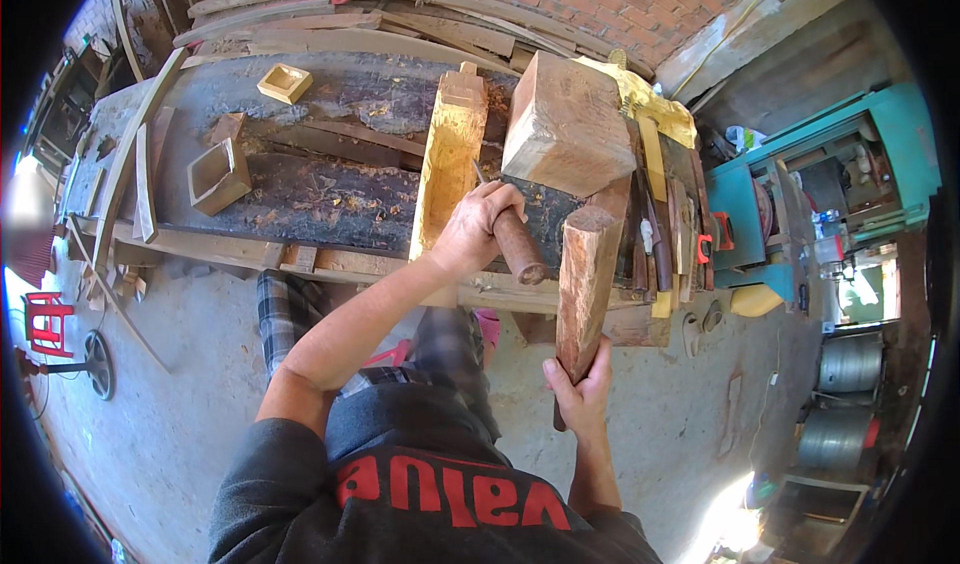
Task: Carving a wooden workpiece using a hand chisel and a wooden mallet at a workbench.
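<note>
My left hand (478, 229) is wrapped round a chisel by its brown wooden handle (520, 249). The thin metal blade (479, 172) points away over a yellowish wooden workpiece (455, 149), hollowed along its length and lying across the bench. I cannot tell whether the tip touches the wood. In my right hand (583, 382) is a rough wooden mallet (585, 289), gripped low and held upright, its thick head just right of the chisel handle and apart from it. A big squared wood block (568, 124) sits on the bench beyond the mallet.
The dark, worn workbench (340, 194) carries two small wooden boxes (220, 177) at left. Several hand tools (655, 239) lie along its right end, near a yellow cloth-like bundle (655, 99). Long boards (340, 19) are stacked behind; a teal cabinet (735, 214) stands at right.
</note>
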`<state>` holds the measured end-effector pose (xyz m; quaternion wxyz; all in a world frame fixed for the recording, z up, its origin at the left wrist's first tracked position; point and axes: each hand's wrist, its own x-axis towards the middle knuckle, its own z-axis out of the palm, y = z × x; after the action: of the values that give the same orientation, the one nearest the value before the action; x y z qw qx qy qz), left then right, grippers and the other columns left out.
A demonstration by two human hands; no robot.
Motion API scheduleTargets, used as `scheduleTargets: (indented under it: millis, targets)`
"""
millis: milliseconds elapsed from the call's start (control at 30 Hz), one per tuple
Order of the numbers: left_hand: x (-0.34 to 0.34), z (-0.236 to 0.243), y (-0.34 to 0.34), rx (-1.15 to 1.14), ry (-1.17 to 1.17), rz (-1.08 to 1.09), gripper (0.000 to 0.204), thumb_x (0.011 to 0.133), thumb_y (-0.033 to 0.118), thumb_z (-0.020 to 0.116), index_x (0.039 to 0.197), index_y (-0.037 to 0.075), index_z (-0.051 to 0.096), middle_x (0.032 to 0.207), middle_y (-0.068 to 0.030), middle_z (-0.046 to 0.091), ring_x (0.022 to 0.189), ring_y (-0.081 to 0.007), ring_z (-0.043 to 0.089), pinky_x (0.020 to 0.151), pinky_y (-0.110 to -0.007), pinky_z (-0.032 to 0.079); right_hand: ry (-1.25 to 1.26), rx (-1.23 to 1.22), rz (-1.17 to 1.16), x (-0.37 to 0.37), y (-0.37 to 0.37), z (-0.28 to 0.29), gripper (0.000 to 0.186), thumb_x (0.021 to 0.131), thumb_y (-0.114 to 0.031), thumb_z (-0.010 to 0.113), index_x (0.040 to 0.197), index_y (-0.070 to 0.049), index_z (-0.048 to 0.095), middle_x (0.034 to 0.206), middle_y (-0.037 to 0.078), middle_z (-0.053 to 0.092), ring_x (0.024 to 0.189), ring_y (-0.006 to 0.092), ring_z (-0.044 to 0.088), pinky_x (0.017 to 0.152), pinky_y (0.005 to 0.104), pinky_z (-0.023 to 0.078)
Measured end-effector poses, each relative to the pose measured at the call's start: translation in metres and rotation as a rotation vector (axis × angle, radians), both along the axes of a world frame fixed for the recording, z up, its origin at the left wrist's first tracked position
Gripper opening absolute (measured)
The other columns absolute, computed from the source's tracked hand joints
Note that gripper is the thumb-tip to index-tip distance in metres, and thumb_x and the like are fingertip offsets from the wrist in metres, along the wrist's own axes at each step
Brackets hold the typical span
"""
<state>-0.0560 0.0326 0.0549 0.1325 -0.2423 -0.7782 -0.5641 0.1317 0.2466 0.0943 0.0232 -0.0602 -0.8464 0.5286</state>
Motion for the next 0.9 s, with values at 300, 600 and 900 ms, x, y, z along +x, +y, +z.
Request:
scheduleTargets:
  millis: [300,600,900]
  targets:
    - [-0.004,-0.006,-0.008,0.111,-0.008,0.034,0.028,0.071,-0.001,0.072,0.091,0.009,0.054,0.087,-0.0104,0.061,0.088,-0.0352,0.060,0.077,-0.042,0.049,0.443,-0.003,-0.027,0.017,-0.026,0.033,0.058,0.082,-0.029,0.082,0.115,0.002,0.047,0.082,0.016,0.067,0.078,0.0228,0.069,0.069,0.0381,0.053]
    - [-0.004,-0.011,-0.013,0.306,-0.007,0.006,0.029,0.070,0.004,0.074,0.090,0.008,0.054,0.085,-0.0081,0.062,0.086,-0.0314,0.061,0.076,-0.040,0.048,0.263,0.073,-0.072,0.012,-0.033,0.013,0.046,0.081,-0.013,0.076,0.116,0.002,0.050,0.078,0.008,0.062,0.081,0.0218,0.062,0.072,0.0373,0.051]
    - [0.000,-0.024,-0.018,0.305,0.054,-0.011,0.028,0.069,0.004,0.075,0.088,0.008,0.053,0.084,-0.0079,0.062,0.087,-0.0316,0.061,0.077,-0.039,0.048,0.267,0.274,0.074,0.018,-0.033,-0.011,0.048,0.082,-0.018,0.077,0.116,0.002,0.049,0.089,0.010,0.064,0.081,0.0237,0.062,0.086,0.0398,0.047]
